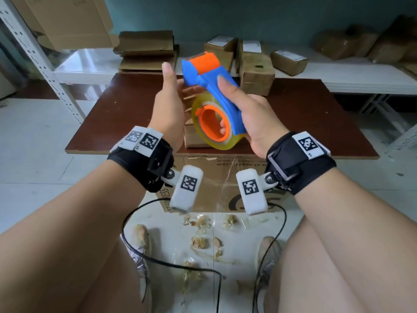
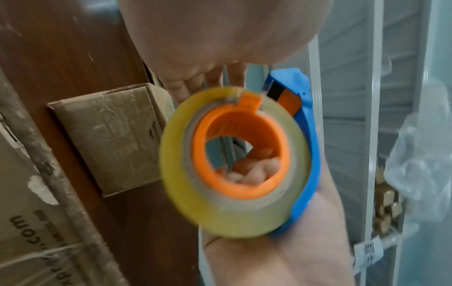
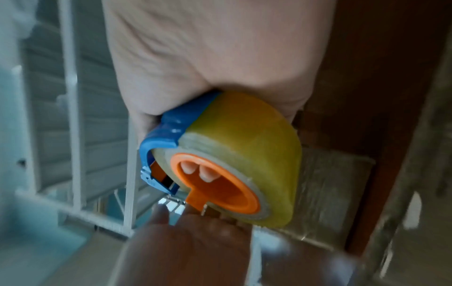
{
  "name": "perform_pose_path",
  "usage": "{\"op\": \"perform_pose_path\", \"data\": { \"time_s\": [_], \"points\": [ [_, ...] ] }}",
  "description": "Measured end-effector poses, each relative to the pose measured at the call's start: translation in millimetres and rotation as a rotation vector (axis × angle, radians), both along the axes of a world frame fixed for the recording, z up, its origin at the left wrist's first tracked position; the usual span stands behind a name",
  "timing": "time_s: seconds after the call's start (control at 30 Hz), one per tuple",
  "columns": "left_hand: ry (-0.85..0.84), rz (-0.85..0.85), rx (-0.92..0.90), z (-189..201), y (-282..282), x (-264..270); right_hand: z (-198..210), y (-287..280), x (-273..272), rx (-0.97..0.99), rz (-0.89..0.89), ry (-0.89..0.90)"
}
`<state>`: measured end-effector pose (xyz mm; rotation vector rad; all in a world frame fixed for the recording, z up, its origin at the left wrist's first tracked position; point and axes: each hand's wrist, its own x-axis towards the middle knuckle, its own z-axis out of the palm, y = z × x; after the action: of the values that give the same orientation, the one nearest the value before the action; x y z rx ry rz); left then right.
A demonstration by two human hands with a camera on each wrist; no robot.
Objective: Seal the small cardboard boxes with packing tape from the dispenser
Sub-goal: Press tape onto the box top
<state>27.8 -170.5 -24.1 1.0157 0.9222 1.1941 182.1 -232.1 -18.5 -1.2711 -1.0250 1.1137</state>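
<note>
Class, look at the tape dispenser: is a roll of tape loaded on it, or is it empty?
Loaded. A yellowish clear tape roll sits around the orange hub of the blue tape dispenser, gripped by the right hand.

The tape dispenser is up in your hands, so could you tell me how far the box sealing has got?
Done: taped, labelled boxes stand at the back. In hand: right hand grips the tape dispenser; left hand is open beside it. Left: the small box on the board.

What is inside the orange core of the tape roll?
Fingertips of the right hand, which grips the tape dispenser, poke into the orange core. The rest of those fingers is hidden behind the tape roll.
</note>
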Motion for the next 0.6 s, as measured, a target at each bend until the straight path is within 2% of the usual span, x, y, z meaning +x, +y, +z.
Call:
{"op": "perform_pose_path", "data": {
  "time_s": [0.1,0.27,0.47,0.6],
  "points": [
    [-0.115,-0.029,-0.027,1,2,-5,-4,-4,1,0.060,-0.014,-0.150],
    [-0.129,-0.125,-0.144,3,3,-18,-7,-7,13,0.135,0.036,-0.351],
    [-0.040,-0.268,-0.230,2,2,-30,-8,-15,23,0.185,0.103,-0.583],
    [0.060,-0.230,-0.258,-2,3,-32,-10,-16,21,0.195,0.111,-0.686]
  ]
}}
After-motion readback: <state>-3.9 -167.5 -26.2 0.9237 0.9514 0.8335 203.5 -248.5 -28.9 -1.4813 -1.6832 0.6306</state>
